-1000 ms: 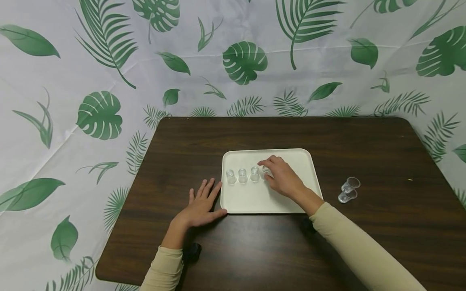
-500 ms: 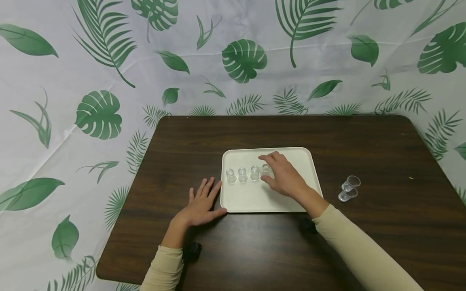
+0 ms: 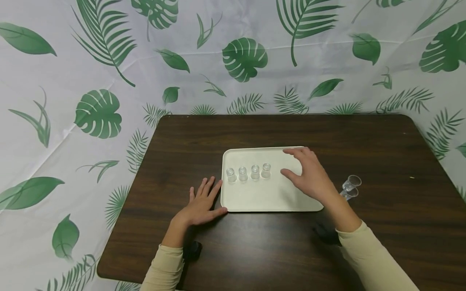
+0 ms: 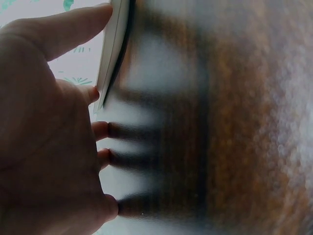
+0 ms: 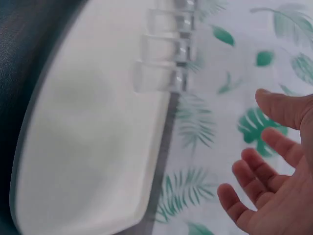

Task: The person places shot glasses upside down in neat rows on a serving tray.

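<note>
Since the earlier head frame, the right grip (image 3: 309, 173) has drawn away from the nearest of four small clear glasses (image 3: 255, 172) and shifted to the right, while the row itself has stayed where it was. In the head view that grip is wide, thumb and fingers parted in a curve, over the right-hand part of the pale tray (image 3: 262, 198). The four glasses stand on the tray to the left of this grip, apart from it, and seem to be mouth-down. Two more clear glasses (image 3: 351, 183) stand on the dark wooden desk (image 3: 236, 250) to the right of it, close by the wrist, which partly hides one. The left grip (image 3: 198, 208) is wide too, fingers spread on the desk at the tray's left edge, thumb reaching its near corner. Behind both hangs a white cloth (image 3: 204, 24) printed with green leaves. In the left wrist view the thumb tip lies against the tray's rim and the other fingertips rest below it, their dark reflections beside them. In the right wrist view the right grip's fingers are loosely bent, with the blurred glasses and tray beyond them.
</note>
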Demonstrator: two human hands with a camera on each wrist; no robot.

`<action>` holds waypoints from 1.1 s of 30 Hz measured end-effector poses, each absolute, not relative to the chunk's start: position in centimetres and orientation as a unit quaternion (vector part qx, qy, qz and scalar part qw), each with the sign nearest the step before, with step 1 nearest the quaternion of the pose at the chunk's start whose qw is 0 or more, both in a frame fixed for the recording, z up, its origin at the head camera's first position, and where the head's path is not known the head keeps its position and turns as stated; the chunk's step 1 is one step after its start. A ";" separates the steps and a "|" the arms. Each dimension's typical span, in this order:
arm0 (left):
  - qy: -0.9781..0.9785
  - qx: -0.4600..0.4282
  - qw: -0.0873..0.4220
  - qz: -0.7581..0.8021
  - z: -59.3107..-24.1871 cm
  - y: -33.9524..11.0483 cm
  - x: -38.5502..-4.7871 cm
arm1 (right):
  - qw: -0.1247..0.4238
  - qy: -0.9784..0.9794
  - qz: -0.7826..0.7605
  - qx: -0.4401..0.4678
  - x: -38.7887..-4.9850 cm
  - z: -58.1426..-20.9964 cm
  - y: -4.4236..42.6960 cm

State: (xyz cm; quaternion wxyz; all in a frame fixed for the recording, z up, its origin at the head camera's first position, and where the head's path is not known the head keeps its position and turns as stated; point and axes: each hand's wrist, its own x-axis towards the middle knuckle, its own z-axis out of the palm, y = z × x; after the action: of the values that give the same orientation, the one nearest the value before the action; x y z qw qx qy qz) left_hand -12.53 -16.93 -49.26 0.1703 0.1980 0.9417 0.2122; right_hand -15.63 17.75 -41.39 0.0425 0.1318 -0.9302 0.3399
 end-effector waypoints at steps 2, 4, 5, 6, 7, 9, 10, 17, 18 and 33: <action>0.942 0.198 0.169 0.211 -49.4 -17.0 -12.6 | 0.063 -0.928 0.348 0.115 -15.0 -41.0 18.6; 0.942 0.197 0.168 0.212 -49.4 -17.0 -12.6 | 0.086 -0.924 0.357 0.104 -14.5 -40.7 19.6; 0.943 0.197 0.168 0.211 -49.4 -17.0 -12.6 | 0.096 -0.922 0.363 0.100 -14.2 -40.6 20.1; 0.943 0.197 0.168 0.211 -49.4 -17.0 -12.5 | 0.105 -0.919 0.367 0.095 -14.0 -40.6 20.7; 0.942 0.196 0.169 0.211 -49.3 -17.0 -12.5 | 0.112 -0.918 0.369 0.089 -13.8 -40.6 21.4; 0.942 0.196 0.171 0.211 -49.3 -17.0 -12.4 | 0.124 -0.915 0.376 0.076 -13.3 -40.8 22.8; 0.942 0.196 0.172 0.211 -49.2 -16.9 -12.4 | 0.129 -0.914 0.378 0.067 -13.1 -40.9 23.6; 0.942 0.195 0.171 0.211 -48.9 -16.9 -12.4 | 0.142 -0.908 0.394 -0.019 -12.4 -42.5 29.7; 0.942 0.195 0.171 0.211 -48.9 -16.9 -12.4 | 0.137 -0.907 0.397 -0.033 -12.3 -42.9 30.5; 0.943 0.199 0.168 0.208 -49.0 -17.0 -12.4 | 0.019 -0.924 0.381 0.004 -12.3 -49.0 35.8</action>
State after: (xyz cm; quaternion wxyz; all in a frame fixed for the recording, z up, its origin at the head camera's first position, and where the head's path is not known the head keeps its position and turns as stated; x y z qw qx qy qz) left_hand -12.42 -16.98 -49.00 0.1684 0.1985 0.9429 0.2079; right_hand -12.33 35.78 -49.02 0.0194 0.0041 -0.9243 0.3811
